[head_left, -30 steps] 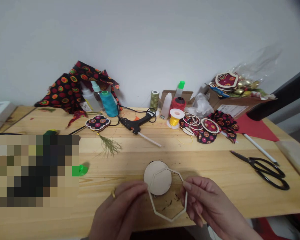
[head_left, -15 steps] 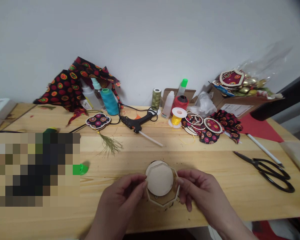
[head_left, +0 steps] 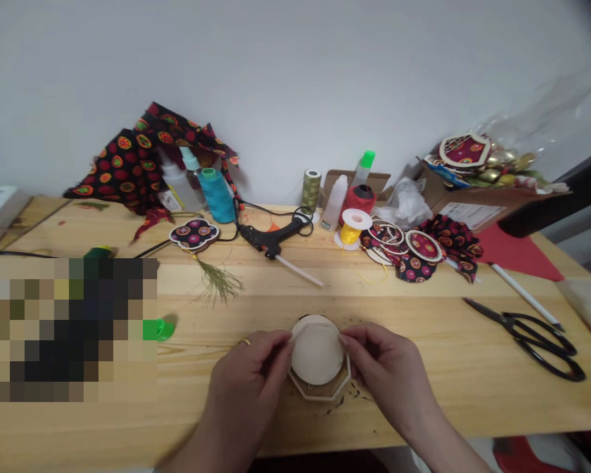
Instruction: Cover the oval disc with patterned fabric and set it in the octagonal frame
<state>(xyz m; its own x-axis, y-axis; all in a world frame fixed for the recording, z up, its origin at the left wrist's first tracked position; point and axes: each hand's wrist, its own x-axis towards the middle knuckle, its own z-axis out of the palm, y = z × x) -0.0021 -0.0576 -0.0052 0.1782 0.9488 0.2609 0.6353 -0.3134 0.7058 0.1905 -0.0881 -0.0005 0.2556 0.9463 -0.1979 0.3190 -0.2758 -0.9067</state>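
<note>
My left hand [head_left: 251, 374], with a ring on one finger, pinches the left edge of a thin octagonal wooden frame [head_left: 320, 397]. On the opposite edge, my right hand [head_left: 387, 371] pinches with thumb and forefinger. A pale round wooden disc [head_left: 318, 355] shows through the frame, reaching past its far side. A small loop peeks out at the disc's near edge. Whether my fingertips also touch the disc, I cannot tell. Dark scraps lie on the table around these pieces.
Beyond my hands lies a black glue gun [head_left: 273, 240] with a white glue stick. Black scissors [head_left: 526, 335] and a white pen [head_left: 525, 295] are at right. Spools, bottles and patterned fabric [head_left: 128, 161] line the wall. A tasselled ornament [head_left: 194, 234] lies left; a blurred patch covers the left front.
The octagonal frame has turned and shifted slightly left over the disc, which now sits more centred in it. Both hands have moved their grip toward the frame's far corners.
</note>
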